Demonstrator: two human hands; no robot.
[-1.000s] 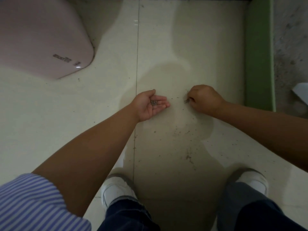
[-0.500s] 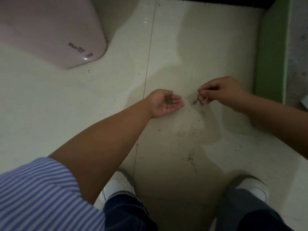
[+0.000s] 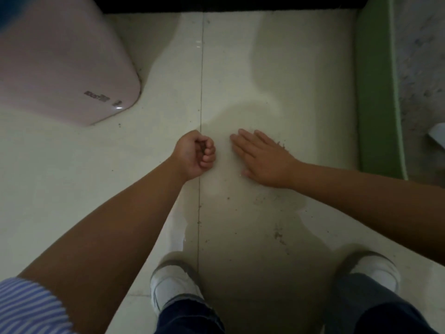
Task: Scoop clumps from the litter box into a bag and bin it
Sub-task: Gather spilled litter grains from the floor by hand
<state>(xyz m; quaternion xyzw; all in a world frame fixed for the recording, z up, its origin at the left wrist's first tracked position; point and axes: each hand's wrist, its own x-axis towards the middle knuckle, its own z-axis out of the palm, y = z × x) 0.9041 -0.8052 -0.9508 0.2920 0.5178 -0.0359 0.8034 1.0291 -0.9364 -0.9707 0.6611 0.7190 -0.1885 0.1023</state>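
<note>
My left hand (image 3: pixel 195 154) is curled into a fist just above the pale tiled floor, holding dark litter grains that barely show between the fingers. My right hand (image 3: pixel 261 159) lies flat, palm down, with straight fingers pressed on the floor just right of the left hand. A small heap of spilled litter grains (image 3: pixel 280 143) lies beside its far edge. More grains (image 3: pixel 278 235) are scattered on the tile between the hands and my feet. The green litter box (image 3: pixel 375 92) stands at the right, with grey litter inside.
A pink rounded appliance (image 3: pixel 60 68) stands on the floor at the upper left. My two white shoes (image 3: pixel 173 285) and dark trouser legs fill the bottom edge. A white object (image 3: pixel 437 136) pokes in at the right edge, inside the box.
My left hand has curled from an open cupped palm into a fist around the grains. My right hand stopped pinching and now lies flat on the floor.
</note>
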